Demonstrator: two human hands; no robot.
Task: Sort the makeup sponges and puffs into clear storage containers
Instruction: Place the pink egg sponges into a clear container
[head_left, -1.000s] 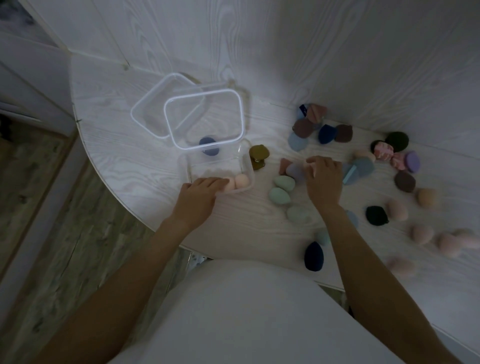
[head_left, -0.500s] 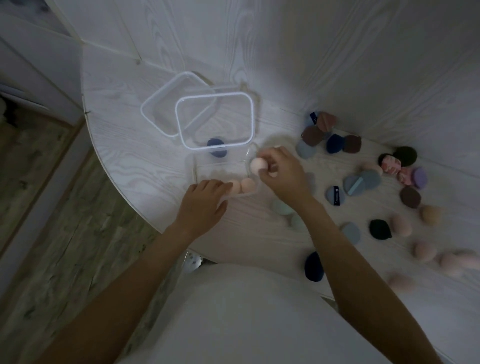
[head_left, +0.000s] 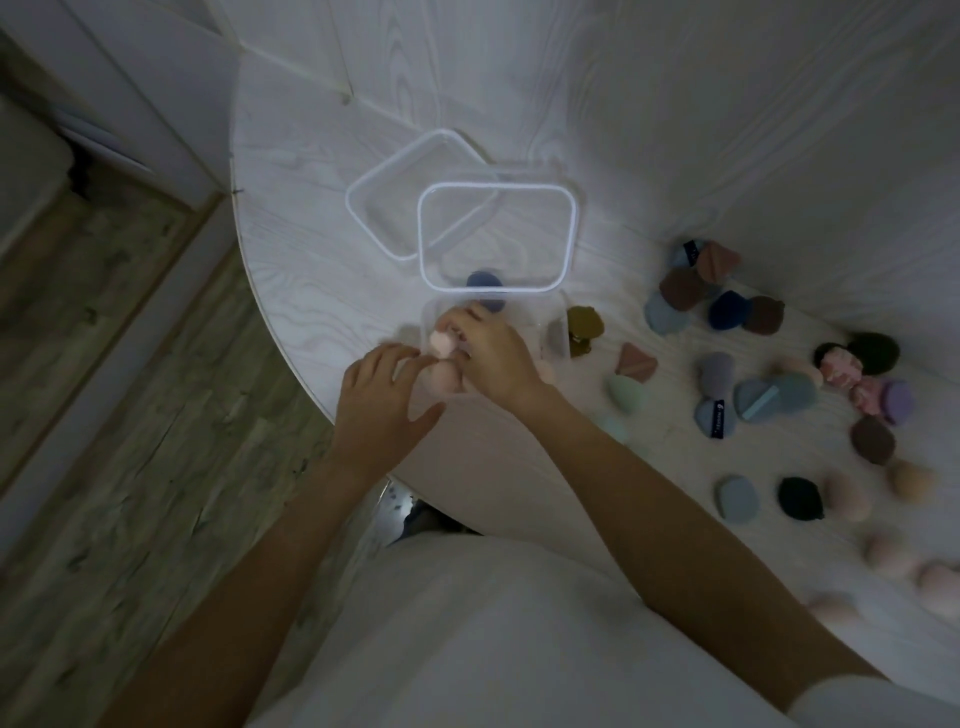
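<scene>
A small clear box (head_left: 557, 332) stands near the table's front edge with pink sponges (head_left: 444, 382) inside. My right hand (head_left: 496, 358) reaches into it from the right, fingers curled around a pale pink sponge (head_left: 441, 340) low in the box. My left hand (head_left: 384, 400) rests its fingers on the box's front left corner and holds it. Behind it stands a larger clear container (head_left: 571, 228) with a white rim and a dark blue sponge (head_left: 485, 283) inside. Several loose sponges and puffs lie to the right, among them a mint sponge (head_left: 626, 392) and an olive puff (head_left: 584, 325).
A clear lid (head_left: 384, 182) lies behind and left of the larger container. The round white table (head_left: 311, 291) drops off to a wooden floor on the left. A white wall backs the table. More pink sponges (head_left: 891, 564) lie blurred at the far right.
My right hand picked a pink sponge from the pile on the right and carried it left into the small box. My left hand stayed on the box. The camera shifted left.
</scene>
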